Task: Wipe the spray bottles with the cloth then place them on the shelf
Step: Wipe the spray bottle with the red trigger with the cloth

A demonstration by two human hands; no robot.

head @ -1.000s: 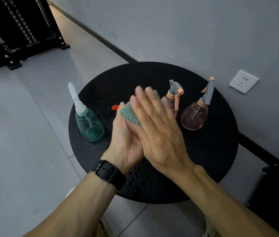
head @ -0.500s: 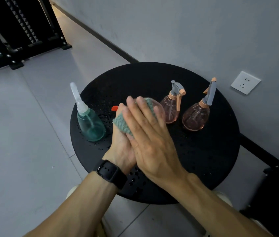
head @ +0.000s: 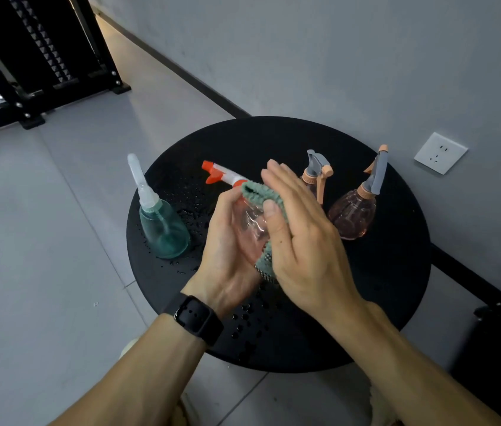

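Wiping: my right hand (head: 304,241) is pressing the cloth (head: 255,191) flat on the pink bottle (head: 251,223).
Left hand (head: 227,250): I am gripping that bottle.

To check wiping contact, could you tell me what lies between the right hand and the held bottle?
In the head view, the green cloth lies there; the right hand presses it onto the clear bottle in the left hand.

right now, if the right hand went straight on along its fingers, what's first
Likely free: the right hand aims between the red nozzle and the grey-trigger bottle, over the table; depth unclear.
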